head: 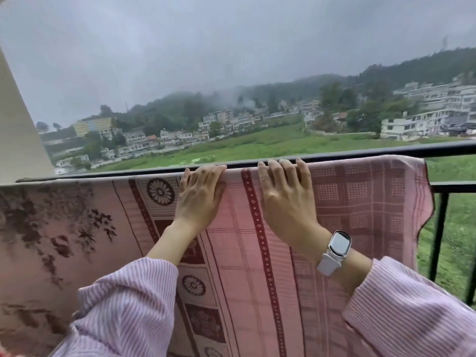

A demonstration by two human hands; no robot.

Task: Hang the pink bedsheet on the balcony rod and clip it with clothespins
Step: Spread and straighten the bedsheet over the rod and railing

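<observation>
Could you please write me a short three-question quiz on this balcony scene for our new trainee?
1. True or false: the pink bedsheet already hangs over the balcony rod.
2. Which wrist wears the white watch? A) left B) right C) neither
3. Fill in: both hands rest with fingers ____ on the sheet's top edge.

Key
1. True; it drapes over the rod.
2. B; the right hand is the watch side, the left hand has a bare wrist.
3. Straight, or flat; neither hand holds a clothespin, and none shows on the sheet.
</observation>
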